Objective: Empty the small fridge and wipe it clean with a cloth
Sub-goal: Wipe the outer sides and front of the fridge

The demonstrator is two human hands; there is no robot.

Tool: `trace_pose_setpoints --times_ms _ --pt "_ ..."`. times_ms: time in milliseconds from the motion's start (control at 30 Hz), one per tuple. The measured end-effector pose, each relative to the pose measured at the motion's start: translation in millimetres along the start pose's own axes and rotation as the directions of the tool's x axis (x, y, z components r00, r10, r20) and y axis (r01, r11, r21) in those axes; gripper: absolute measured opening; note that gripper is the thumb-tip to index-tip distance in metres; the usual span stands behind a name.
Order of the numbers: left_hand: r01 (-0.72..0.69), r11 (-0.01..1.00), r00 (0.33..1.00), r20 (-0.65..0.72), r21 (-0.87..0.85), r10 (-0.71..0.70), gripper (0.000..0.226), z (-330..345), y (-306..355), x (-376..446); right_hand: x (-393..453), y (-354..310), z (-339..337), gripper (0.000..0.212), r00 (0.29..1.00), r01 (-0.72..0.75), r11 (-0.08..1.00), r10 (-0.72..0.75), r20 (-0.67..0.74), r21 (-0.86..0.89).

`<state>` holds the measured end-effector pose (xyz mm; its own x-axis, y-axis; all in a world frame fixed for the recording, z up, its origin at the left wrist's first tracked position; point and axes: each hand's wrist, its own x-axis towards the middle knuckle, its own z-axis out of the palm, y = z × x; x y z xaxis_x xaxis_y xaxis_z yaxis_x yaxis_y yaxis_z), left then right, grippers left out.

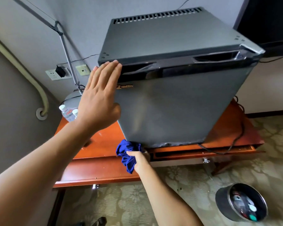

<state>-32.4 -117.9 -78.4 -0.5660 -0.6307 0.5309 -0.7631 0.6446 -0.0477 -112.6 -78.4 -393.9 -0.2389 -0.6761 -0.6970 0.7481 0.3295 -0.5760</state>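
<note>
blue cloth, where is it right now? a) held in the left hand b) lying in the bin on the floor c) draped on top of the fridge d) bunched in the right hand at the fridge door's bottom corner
d: the blue cloth is bunched in the right hand at the lower corner of the fridge door.

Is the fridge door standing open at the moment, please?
No, the fridge door is shut, with the left hand flat against it and the right hand holding the blue cloth.

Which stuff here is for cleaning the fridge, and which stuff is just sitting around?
For the job:
- small fridge, door closed
- blue cloth, bunched in the right hand
- left hand, flat against the fridge door
- water bottles, maybe taken out of it

Just lying about:
- waste bin on the carpet
- lamp
- wall sockets
</note>
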Motion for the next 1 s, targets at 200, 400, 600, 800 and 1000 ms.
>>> trace_pose_setpoints --times_ms 200,400,600,800,1000 --pt "0.038 0.999 0.998 -0.045 -0.016 -0.039 0.099 9 7 -3 19 -83 -127 0.07 0.861 0.31 0.944 -0.23 -0.454 0.11" --pt "0.042 0.997 0.994 -0.101 -0.059 -0.048 0.097 16 7 -4 13 -141 -180 0.06 0.694 0.464 0.869 -0.477 -0.538 -0.172" --pt "0.085 0.995 0.989 -0.12 -0.044 -0.089 0.074 11 16 -3 1 -32 -86 0.053 0.948 0.228 0.854 -0.304 -0.093 -0.468" --pt "0.084 0.996 0.991 -0.101 -0.012 -0.084 0.049 -15 23 -9 -64 -3 -51 0.055 0.989 0.146 0.932 -0.125 0.083 -0.333" --pt "-0.057 0.997 0.996 -0.07 -0.043 0.054 0.035 -64 54 -55 -112 -9 -169 0.027 0.987 -0.113 0.993 0.116 0.108 -0.034"
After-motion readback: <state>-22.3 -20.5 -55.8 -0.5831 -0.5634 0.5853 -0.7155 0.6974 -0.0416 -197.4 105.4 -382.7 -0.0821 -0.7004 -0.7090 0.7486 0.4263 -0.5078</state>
